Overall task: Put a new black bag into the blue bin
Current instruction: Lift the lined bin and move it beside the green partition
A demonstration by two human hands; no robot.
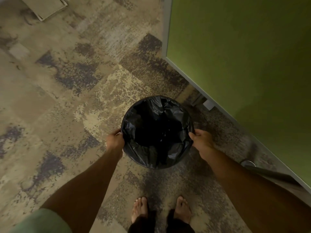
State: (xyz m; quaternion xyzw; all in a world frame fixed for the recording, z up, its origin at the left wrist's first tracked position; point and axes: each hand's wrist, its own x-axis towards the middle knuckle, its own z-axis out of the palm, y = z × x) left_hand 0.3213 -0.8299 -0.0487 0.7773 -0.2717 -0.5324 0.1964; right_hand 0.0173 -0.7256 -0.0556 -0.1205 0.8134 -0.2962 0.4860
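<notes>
A person is standing barefoot on patterned carpet [70, 101], leaning over a round bin whose rim and walls are hidden under a black bag [157, 132]. The bag is lining the opening and folding over the rim all around, so the bin's own colour is not showing. The left hand [115, 140] is pinching the bag's edge at the left rim, and the right hand [201, 140] is gripping the edge at the right rim. A green partition [244, 56] is standing just beside the bin.
</notes>
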